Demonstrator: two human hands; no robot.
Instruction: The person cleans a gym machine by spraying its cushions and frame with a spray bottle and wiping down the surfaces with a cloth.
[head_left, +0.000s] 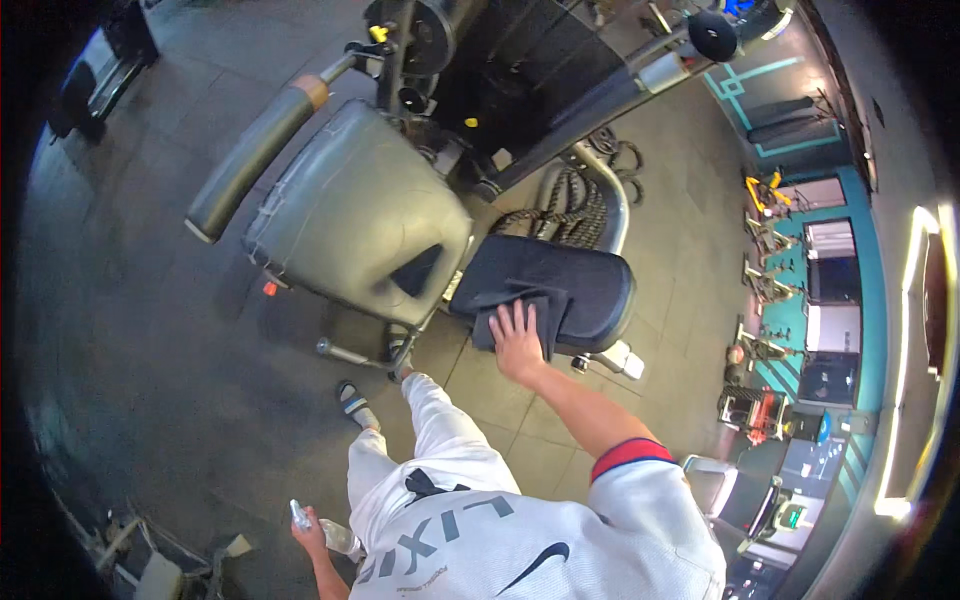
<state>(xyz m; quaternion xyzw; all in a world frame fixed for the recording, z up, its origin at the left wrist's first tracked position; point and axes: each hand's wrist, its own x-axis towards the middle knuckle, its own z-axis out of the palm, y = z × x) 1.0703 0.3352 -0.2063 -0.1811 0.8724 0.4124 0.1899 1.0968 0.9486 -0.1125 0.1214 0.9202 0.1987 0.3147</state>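
My right hand (517, 341) lies with spread fingers on a folded dark cloth (553, 315), pressing it on the near edge of a black padded seat (581, 281) of a gym machine. Left of that seat is a larger worn grey pad (360, 210) with a dark triangular patch or opening. Low at the left, beside my thigh, my left hand (309, 531) is closed around a clear plastic bottle (339, 537); whether it is the neck or the body of the bottle is hard to tell.
A padded roller arm (255, 161) juts out at the upper left. Battle ropes (574, 214) lie coiled on the floor behind the seat. A metal foot bar (352, 354) sticks out near my feet. Exercise bikes (769, 281) line the far right wall, with a treadmill (772, 517) lower down.
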